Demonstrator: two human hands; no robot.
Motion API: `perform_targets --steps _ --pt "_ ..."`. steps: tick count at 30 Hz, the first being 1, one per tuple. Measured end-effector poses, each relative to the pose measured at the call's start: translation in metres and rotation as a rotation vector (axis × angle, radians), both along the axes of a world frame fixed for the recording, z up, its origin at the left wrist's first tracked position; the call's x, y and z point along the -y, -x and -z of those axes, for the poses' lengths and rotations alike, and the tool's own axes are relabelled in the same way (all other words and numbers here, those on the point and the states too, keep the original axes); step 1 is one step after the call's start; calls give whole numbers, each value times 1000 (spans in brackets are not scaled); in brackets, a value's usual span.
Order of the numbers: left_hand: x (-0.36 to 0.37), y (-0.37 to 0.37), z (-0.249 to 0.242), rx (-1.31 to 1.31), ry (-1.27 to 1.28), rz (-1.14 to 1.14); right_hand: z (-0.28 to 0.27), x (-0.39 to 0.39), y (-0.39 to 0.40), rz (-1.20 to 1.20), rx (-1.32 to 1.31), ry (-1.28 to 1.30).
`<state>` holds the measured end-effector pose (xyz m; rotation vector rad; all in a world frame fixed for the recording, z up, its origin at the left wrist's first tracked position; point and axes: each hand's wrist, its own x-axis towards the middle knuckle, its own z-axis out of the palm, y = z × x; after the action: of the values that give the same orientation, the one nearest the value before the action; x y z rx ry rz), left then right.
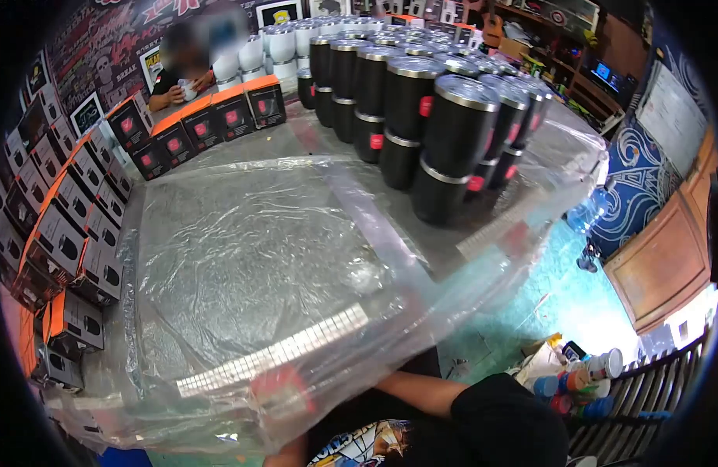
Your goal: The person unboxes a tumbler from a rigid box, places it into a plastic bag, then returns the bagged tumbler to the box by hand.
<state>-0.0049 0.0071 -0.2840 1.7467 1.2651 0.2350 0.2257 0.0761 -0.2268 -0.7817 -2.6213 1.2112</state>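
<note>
Neither of my hands shows. One of my forearms [421, 391] reaches under the near edge of the plastic-covered table [242, 233], and its hand is hidden below the plastic. A little of my other arm [290, 453] appears at the bottom edge, its hand also out of sight. On the plastic near me lies a white gridded strip [273, 350], with a red patch [283, 389] beside it. Black tumblers [458, 117] with clear lids and silver rims stand stacked in pairs at the right of the table.
Orange-and-black boxes [233, 117] line the back left, and more boxes [63, 233] are stacked along the left edge. White tumblers [281, 43] stand at the back. Across the table a person [172, 93] holds a small white object. Bottles and jars [573, 381] sit at the lower right.
</note>
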Motion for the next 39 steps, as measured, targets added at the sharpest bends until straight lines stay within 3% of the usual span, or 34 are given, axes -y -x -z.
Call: perform_targets --steps 2,5,7,9,11,12,14,17,18,20,23,24,29,34,36,39 --pt "26 -6 -10 14 13 -5 -9 21 -12 2 18 16" --pt "68 -1 -15 32 -12 -25 32 40 -52 -48 29 -6" --pt "88 10 -67 -70 109 121 -20 45 -92 -230 78 116" --pt "115 29 -89 108 126 176 -85 45 -118 -376 82 475" --pt "137 32 -154 220 144 179 -150 49 -135 -363 -30 803" --pt "140 33 -187 327 156 177 -176 48 -145 -362 -29 804" --pt "138 42 -229 340 202 279 -219 46 -163 -312 -298 627" --pt "138 45 -290 343 251 406 -260 44 -167 206 -661 -153" --pt "134 46 -310 331 246 443 -268 30 -160 423 -687 -545" --pt "123 53 -332 298 240 523 -292 -2 -151 716 -680 -969" --pt "103 49 -344 450 -395 409 -319 -44 -155 971 -502 -1431" --pt "91 49 -356 373 -526 405 -327 -51 -152 1047 -389 -1541" --pt "21 48 -392 149 -1022 208 -336 -88 -149 1013 -179 -1613" --pt "-57 52 -382 80 -1103 125 -332 -103 -148 997 -119 -1553" --pt "-87 54 -367 -8 -1147 140 -333 -104 -144 980 -170 -1539" --pt "-121 56 -340 -5 -1156 123 -329 -107 -142 905 -398 -1300"
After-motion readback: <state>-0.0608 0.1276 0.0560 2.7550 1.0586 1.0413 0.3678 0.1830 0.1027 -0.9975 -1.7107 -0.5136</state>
